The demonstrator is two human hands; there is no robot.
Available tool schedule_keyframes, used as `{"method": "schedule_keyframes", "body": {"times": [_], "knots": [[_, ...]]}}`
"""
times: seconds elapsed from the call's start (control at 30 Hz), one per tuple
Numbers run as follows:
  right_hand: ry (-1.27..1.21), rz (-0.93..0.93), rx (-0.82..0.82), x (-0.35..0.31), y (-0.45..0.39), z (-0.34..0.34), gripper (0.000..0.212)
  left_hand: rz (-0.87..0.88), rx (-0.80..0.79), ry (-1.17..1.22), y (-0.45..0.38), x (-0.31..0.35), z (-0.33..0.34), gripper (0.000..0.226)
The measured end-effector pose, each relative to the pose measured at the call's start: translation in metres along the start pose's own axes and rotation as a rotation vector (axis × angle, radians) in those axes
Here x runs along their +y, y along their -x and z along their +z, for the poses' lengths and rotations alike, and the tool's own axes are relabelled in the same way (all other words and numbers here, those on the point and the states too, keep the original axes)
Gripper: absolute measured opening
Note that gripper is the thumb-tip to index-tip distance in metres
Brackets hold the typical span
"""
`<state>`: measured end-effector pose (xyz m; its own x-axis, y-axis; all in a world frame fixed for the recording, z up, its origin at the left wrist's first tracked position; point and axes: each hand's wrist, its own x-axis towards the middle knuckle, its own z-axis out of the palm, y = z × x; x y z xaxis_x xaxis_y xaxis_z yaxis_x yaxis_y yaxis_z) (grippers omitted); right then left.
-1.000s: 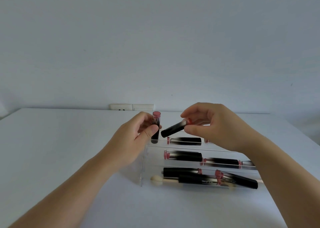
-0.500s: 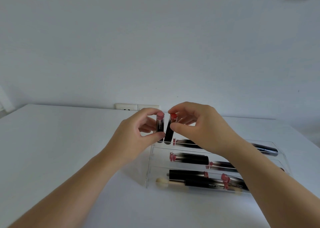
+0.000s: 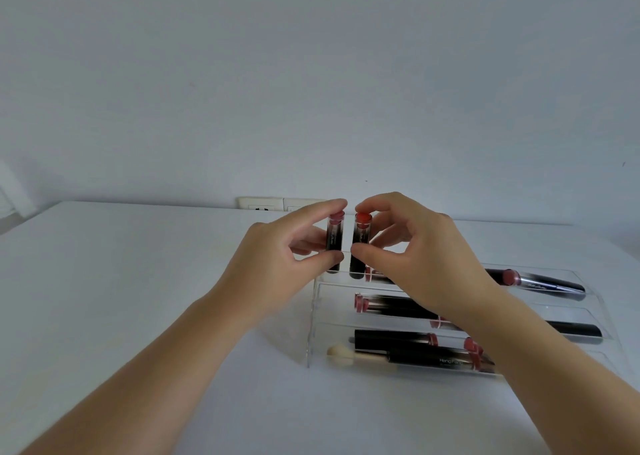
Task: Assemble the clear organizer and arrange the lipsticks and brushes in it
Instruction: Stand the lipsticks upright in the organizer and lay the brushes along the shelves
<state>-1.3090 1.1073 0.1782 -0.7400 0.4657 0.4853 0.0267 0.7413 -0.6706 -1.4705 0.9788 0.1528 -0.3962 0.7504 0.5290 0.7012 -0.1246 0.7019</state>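
Note:
A clear stepped organizer (image 3: 313, 319) stands on the white table, with several black lipsticks lying across its tiers. My left hand (image 3: 277, 271) pinches a pink-topped lipstick (image 3: 334, 243) upright at the organizer's back left corner. Right beside it, my right hand (image 3: 419, 257) pinches a red-topped lipstick (image 3: 360, 243), also upright. The two tubes stand side by side, almost touching. A brush with a pale sponge tip (image 3: 341, 356) lies in the front tier next to a black lipstick (image 3: 394, 338).
The white table (image 3: 121, 298) stretches wide to the left and front of the organizer. A wall socket plate (image 3: 266, 203) sits at the table's back edge. The wall behind is plain.
My right hand has turned its red-topped lipstick from a slant to upright and brought it next to the pink-topped one. Both hands sit a little higher in view.

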Motion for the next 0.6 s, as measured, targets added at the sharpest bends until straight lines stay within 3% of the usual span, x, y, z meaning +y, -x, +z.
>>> {"method": "schedule_keyframes", "body": {"times": [0.23,0.6], "knots": [[0.044,-0.028,-0.013,0.001,0.003,0.002,0.049,0.017,0.016,0.027,0.000,0.002,0.000,0.061],[0.049,-0.040,0.007,-0.002,0.001,0.011,0.050,0.021,0.016,0.044,-0.001,-0.001,0.001,0.058]]}}
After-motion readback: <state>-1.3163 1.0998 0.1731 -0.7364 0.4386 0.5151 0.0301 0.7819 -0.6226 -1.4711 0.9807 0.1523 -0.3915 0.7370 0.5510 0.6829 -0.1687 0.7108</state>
